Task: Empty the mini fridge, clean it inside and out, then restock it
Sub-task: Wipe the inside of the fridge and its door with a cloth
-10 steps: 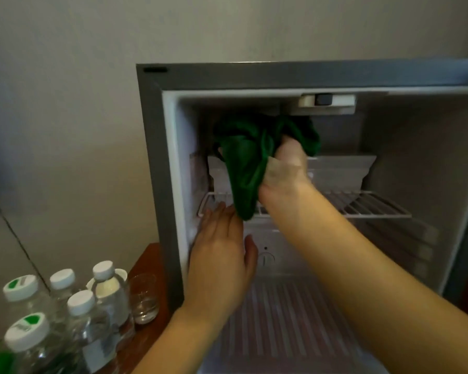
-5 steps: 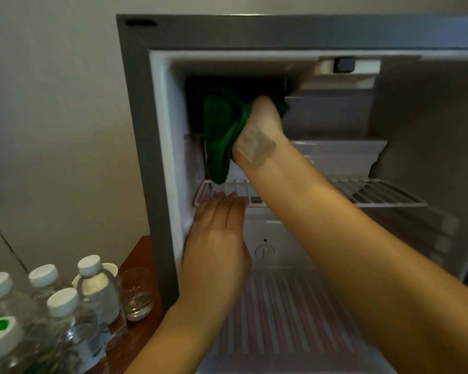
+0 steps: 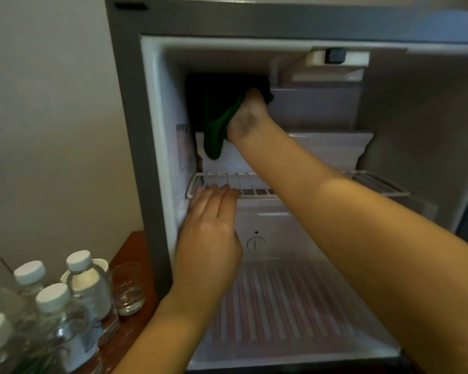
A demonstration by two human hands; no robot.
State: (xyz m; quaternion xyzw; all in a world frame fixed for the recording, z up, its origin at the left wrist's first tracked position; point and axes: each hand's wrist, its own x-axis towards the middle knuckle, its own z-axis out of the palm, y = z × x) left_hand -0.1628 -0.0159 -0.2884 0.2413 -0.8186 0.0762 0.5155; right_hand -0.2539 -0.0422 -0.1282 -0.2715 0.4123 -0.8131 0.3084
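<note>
Inside the open grey mini fridge (image 3: pixel 125 103), the right hand (image 3: pixel 247 117) pressed a soft green cloth (image 3: pixel 214 130), bunched in its grip, into the dark upper-left compartment. The left hand (image 3: pixel 211 220) lay flat, fingers straight and together, tips touching the front rail of the white wire shelf (image 3: pixel 376 182). Clear plastic bottles (image 3: pixel 87 287) with white caps and a glass tumbler (image 3: pixel 127 287) stood on the reddish wooden surface (image 3: pixel 130 247) beside the fridge. Their label print was too blurred to read.

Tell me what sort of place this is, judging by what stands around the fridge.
Likely a hotel or guest room, though I can't be sure: a mini fridge beside a plain wall, a cluster of small capped water bottles, and a drinking glass on the wooden top next to it.
</note>
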